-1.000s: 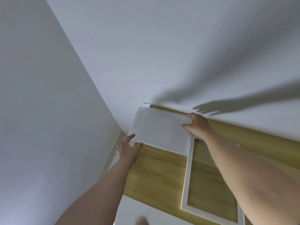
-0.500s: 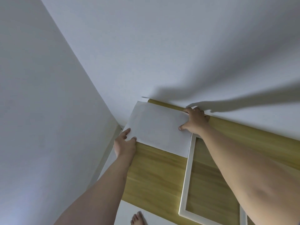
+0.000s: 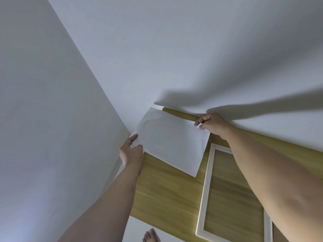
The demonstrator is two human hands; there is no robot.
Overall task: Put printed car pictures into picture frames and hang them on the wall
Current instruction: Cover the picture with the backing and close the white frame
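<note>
A white sheet of paper (image 3: 171,142) shows its blank side and is held just above the wooden table (image 3: 166,194), in the corner of the room. My left hand (image 3: 132,152) pinches its near left corner. My right hand (image 3: 212,124) pinches its far right corner by the wall. A white picture frame (image 3: 206,186) lies flat on the table to the right of the sheet, with the wood showing through its opening. My right forearm crosses over the frame's far right part. No printed picture is visible on the sheet.
Two white walls (image 3: 174,58) meet in a corner right behind the table. The table's near edge runs above a white floor, where a bare foot (image 3: 151,236) shows at the bottom.
Both hands went from pressing flat on the sheet to pinching its corners. The sheet has lifted off the table and shifted slightly toward me.
</note>
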